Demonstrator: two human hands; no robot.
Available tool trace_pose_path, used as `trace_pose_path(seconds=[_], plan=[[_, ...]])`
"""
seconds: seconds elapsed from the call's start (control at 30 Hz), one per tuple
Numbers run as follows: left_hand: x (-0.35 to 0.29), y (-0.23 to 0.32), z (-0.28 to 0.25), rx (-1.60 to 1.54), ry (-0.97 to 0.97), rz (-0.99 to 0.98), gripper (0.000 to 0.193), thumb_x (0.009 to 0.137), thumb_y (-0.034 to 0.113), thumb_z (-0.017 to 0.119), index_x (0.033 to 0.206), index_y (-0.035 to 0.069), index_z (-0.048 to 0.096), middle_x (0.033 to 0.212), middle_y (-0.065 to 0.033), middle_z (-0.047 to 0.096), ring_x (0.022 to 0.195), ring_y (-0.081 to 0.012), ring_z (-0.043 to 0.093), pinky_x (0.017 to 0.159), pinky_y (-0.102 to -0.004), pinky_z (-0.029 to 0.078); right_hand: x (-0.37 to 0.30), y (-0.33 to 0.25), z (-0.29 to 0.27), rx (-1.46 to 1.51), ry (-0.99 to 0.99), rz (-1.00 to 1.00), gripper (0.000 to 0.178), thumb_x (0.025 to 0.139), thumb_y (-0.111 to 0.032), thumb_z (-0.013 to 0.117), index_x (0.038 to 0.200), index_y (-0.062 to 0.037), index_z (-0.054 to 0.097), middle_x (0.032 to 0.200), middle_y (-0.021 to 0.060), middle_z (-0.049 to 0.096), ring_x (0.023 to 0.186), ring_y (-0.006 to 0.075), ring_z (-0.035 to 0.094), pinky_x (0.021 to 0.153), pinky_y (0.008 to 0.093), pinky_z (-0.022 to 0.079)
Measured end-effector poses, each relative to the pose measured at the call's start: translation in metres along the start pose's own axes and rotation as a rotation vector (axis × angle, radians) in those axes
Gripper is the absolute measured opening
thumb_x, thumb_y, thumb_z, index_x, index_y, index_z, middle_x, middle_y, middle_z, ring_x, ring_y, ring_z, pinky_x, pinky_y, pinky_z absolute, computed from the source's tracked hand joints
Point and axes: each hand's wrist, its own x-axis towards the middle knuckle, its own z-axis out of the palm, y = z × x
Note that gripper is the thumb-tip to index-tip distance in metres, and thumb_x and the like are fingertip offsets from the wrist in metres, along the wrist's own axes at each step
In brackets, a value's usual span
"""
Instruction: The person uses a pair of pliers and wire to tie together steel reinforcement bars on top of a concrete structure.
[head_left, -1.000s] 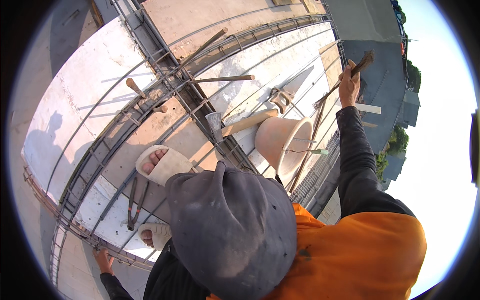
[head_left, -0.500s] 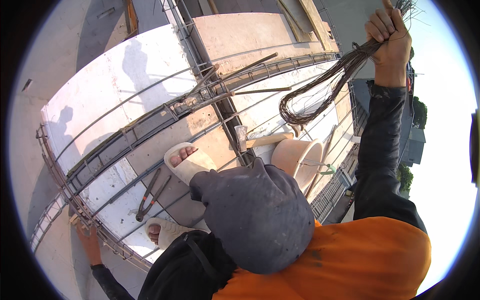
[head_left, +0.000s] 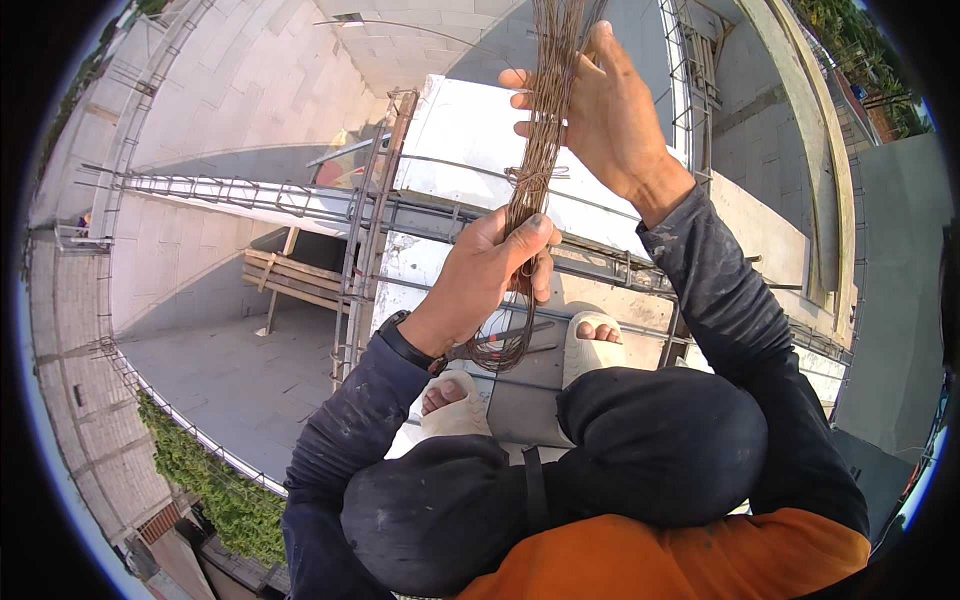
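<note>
A long bundle of thin, rusty tie wire (head_left: 545, 120) hangs in front of me, bound around its middle and ending in a loop below. My left hand (head_left: 490, 275) is closed round its lower part, thumb across the front. Higher up, my right hand (head_left: 615, 125) has its fingers stretched out behind the strands and its thumb apart, touching the bundle without a closed grip. Behind the looped end lie pincers (head_left: 536, 329), partly hidden by the wire, on the boards between my sandalled feet.
Rebar cages (head_left: 375, 215) cross the white and brown form boards (head_left: 430, 130) under me. Left of the boards' edge is a drop to a lower grey floor (head_left: 235, 385). Long timber planks (head_left: 825, 160) lie at the right; stacked timber (head_left: 295, 280) is below left.
The wire bundle has come down from the raised right hand to in front of me. My left hand has left the rebar at the lower left and grasped the bundle; the right hand has loosened.
</note>
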Motion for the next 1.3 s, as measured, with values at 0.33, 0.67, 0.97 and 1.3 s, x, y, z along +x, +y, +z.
trace_pose_path(seconds=[0.33,0.67,0.97,1.3], plan=[[-0.010,-0.077,-0.016,0.565,0.245,-0.023,0.041,0.113,0.034,0.060,0.129,-0.004,0.067,0.080,-0.0031,0.065,0.070,-0.0108,0.062,0.065,-0.0283,0.051,-0.050,0.086,-0.018,-0.090,0.197,0.236,0.062,0.106,-0.050,0.066,0.129,0.0075,0.062,0.078,0.0129,0.073,0.069,0.0202,0.070,0.084,0.0392,0.059],[-0.016,-0.033,-0.041,0.508,0.087,-0.221,0.068,0.114,0.056,0.044,0.138,-0.006,0.058,0.075,-0.0033,0.061,0.069,-0.0111,0.056,0.066,-0.0238,0.044,-0.070,0.088,-0.038,0.413,0.325,0.188,0.059,0.108,-0.052,0.063,0.074,-0.0037,0.059,0.053,0.0055,0.052,0.044,0.0163,0.053,0.045,0.0365,0.056],[0.004,-0.042,-0.026,0.522,0.028,-0.277,0.042,0.115,0.042,0.052,0.108,0.002,0.063,0.083,0.0013,0.051,0.078,-0.0096,0.048,0.074,-0.0269,0.039,-0.075,0.078,-0.077,0.354,0.437,0.052,0.060,0.110,-0.059,0.055,0.090,-0.0028,0.062,0.052,0.0006,0.049,0.043,0.0171,0.057,0.051,0.0324,0.055],[-0.019,-0.022,-0.038,1.002,-0.028,-0.011,0.039,0.111,0.038,0.061,0.104,0.000,0.064,0.093,-0.0036,0.056,0.087,-0.0133,0.049,0.080,-0.0306,0.041,-0.203,0.006,-0.128,-0.264,0.342,0.100,0.028,0.100,-0.032,0.081,0.110,-0.0061,0.078,0.102,0.0071,0.078,0.091,0.0157,0.074,0.078,0.0319,0.063]])
